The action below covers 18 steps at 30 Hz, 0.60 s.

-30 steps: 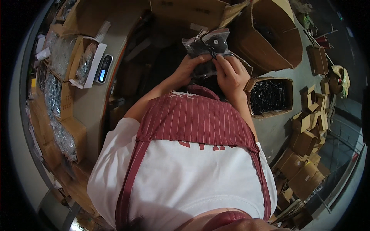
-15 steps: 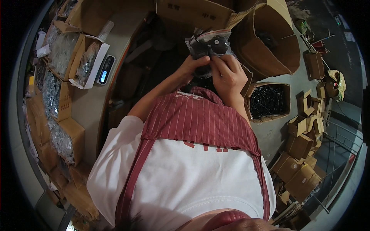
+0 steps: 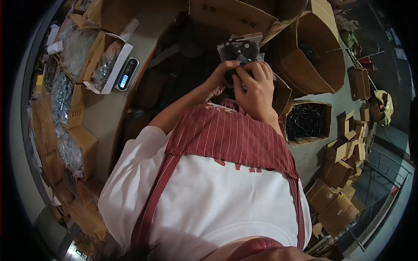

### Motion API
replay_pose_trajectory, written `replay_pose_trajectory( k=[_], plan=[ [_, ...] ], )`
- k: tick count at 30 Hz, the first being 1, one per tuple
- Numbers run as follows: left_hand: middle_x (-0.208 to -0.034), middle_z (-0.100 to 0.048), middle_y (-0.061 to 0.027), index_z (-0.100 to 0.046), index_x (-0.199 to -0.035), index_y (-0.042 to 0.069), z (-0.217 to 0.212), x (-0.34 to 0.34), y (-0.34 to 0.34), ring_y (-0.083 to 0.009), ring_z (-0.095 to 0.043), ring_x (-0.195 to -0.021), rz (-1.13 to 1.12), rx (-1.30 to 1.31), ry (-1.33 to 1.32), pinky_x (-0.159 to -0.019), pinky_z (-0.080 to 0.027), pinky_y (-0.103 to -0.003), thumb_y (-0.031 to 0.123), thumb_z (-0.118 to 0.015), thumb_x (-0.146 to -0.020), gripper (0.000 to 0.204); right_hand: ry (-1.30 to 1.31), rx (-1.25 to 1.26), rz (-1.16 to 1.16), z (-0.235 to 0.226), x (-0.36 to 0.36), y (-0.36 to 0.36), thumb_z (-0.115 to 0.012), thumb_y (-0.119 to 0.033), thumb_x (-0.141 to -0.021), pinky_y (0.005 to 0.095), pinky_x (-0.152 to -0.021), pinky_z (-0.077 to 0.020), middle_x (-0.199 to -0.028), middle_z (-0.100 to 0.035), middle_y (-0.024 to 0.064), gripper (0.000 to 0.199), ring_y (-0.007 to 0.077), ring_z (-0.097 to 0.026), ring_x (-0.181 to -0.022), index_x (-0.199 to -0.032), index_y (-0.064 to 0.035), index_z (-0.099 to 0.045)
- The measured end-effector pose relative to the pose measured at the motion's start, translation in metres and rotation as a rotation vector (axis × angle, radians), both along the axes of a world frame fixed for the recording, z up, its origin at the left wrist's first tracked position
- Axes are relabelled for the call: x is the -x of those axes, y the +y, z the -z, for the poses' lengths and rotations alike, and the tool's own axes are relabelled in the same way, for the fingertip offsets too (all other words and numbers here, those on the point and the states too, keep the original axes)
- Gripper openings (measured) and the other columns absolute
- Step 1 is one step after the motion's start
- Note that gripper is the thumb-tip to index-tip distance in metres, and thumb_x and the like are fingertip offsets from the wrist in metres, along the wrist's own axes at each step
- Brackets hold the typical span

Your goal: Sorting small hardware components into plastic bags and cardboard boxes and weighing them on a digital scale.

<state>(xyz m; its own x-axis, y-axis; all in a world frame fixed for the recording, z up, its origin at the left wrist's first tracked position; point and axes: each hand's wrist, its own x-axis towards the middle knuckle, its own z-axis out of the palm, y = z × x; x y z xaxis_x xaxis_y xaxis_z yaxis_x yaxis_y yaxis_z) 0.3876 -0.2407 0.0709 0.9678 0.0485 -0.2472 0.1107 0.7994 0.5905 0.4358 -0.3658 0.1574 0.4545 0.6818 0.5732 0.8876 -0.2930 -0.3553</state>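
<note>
A clear plastic bag (image 3: 225, 53) with dark round parts inside is held up in front of my chest. One black disc (image 3: 247, 50) with a small pale centre shows through the film. My left hand (image 3: 224, 75) grips the bag's lower left side, thumb on top. Against its lower right side my right hand (image 3: 256, 85) is closed, fingers bent and pressed together on the plastic. The lower part of the bag is mostly hidden behind both hands.
A table on the left carries a digital scale (image 3: 127, 75) and a white-edged box (image 3: 109, 65) of bagged metal parts. To the right stand a tall carton (image 3: 320, 65) and a carton of black wiry pieces (image 3: 306, 122). Small cartons (image 3: 339, 174) are piled farther right.
The bag now appears more upright and spread, its top edge facing up. My hands stay on it, with the right fingers drawn closer to the left hand. The whole view has shifted slightly.
</note>
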Motion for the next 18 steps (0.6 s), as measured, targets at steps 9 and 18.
replay_pose_trajectory(
  k=[9, 18],
  plan=[
    [-0.099, -0.065, -0.0062, -0.061, -0.110, 0.006, 0.010, 0.001, -0.001, -0.0150, -0.064, -0.087, -0.035, 0.028, 0.050, -0.074, -0.054, -0.028, 0.031, -0.061, -0.087, 0.034, 0.202, -0.176, -0.052, -0.010, -0.004, -0.001, -0.063, 0.008, -0.066, 0.0358, -0.070, -0.0503, -0.084, -0.060, 0.0093, 0.025, 0.0283, -0.060, -0.077, -0.088, -0.0043, -0.070],
    [-0.117, -0.062, -0.0135, -0.055, -0.124, 0.000, 0.025, 0.009, 0.012, -0.0243, -0.060, -0.108, 0.158, 0.097, -0.026, -0.094, -0.048, -0.038, 0.035, -0.056, -0.085, 0.053, 0.550, -0.336, -0.194, -0.037, -0.020, -0.029, -0.063, 0.009, -0.075, 0.0273, -0.068, -0.0489, -0.087, -0.064, 0.0090, 0.019, 0.0170, -0.064, -0.078, -0.090, 0.0001, -0.072]
  ],
)
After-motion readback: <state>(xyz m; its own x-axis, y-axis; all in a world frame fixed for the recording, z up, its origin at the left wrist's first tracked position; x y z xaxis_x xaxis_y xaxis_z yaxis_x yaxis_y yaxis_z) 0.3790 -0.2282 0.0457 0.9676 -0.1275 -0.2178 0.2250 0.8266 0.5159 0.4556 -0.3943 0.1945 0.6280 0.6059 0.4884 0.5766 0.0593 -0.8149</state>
